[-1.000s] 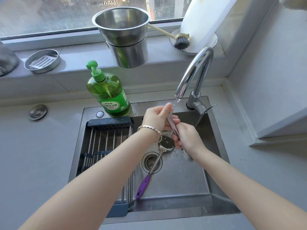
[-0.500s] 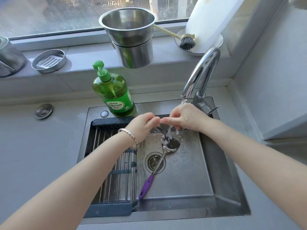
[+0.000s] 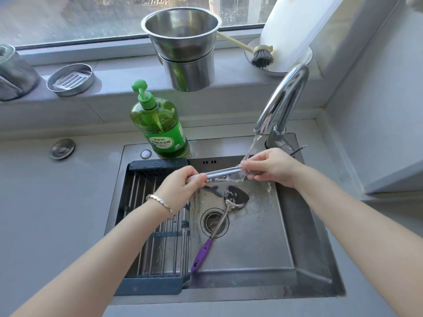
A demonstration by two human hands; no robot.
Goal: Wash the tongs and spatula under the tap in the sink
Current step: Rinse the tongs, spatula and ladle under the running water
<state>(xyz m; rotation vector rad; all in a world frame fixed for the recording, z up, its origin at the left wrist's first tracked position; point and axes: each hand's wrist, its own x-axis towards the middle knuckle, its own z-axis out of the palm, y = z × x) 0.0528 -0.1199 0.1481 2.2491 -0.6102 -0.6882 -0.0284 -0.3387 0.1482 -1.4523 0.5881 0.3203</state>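
Observation:
Both hands hold the metal tongs (image 3: pixel 220 174) level across the sink, under the water running from the tap (image 3: pixel 282 97). My left hand (image 3: pixel 180 186) grips the tongs' left end and my right hand (image 3: pixel 269 167) grips their right end. Water splashes off the middle of the tongs. Below them the spatula (image 3: pixel 219 221), with a metal head and a purple handle, lies on the floor of the sink (image 3: pixel 258 243) across the drain (image 3: pixel 214 221).
A dark drying rack (image 3: pixel 151 225) fills the sink's left part. A green soap bottle (image 3: pixel 160 124) stands at the sink's back rim. On the window ledge are stacked steel pots (image 3: pixel 185 53), a dish brush (image 3: pixel 261 56), a white board (image 3: pixel 295 26) and a small steel dish (image 3: pixel 71 80).
The tongs went from upright between my hands to level, each hand gripping an end. My right hand moved up to the right, under the spout. The spatula stayed put.

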